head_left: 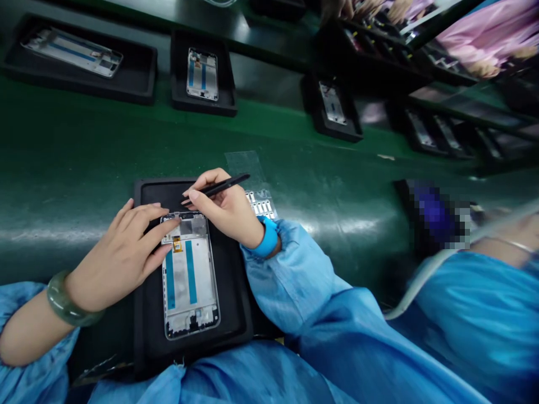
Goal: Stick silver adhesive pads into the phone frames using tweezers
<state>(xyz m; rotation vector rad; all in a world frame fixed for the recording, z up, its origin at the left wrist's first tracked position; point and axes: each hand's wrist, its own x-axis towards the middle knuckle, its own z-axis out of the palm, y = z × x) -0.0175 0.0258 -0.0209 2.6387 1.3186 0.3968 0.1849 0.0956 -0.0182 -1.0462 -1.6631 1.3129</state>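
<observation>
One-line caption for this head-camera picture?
Left hand steadies a phone frame in a black tray; right hand holds tweezers.

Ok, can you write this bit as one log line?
left hand: steadies phone frame | right hand: holds tweezers | frame lies in black tray | green belt

Green conveyor belt (84, 151) runs across my view. Three black trays (203, 73) along its far side, each with a phone frame (202, 74). Upper right: dark racks (379, 56); a co-worker's pink sleeve (475, 39).
</observation>
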